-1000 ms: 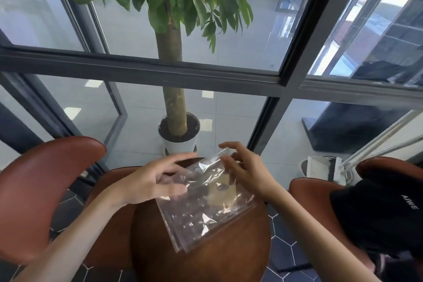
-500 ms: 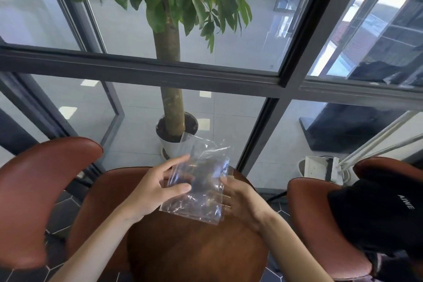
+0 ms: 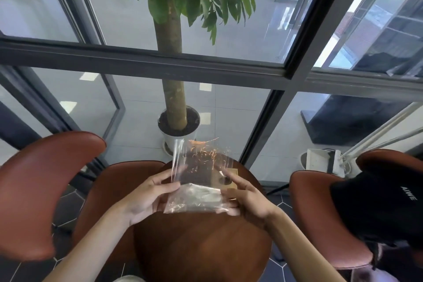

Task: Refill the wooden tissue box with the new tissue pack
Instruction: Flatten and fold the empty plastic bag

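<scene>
From my feed, left to right: a curved brown leather chair (image 3: 43,192) sits left of the round dark wooden desk (image 3: 201,247). My left hand (image 3: 146,197) pinches the left edge of the clear crinkly plastic wrapper (image 3: 196,181), which is held up over the desk's far edge, long axis upright, open end pointing up. My right hand (image 3: 247,199) grips its right edge. Behind it peeks the light wooden tissue box (image 3: 230,181). Desk's near half is bare.

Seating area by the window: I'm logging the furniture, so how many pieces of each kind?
Reddish-brown leather chairs: 3
Round brown wooden table: 1
Total: 4
</scene>
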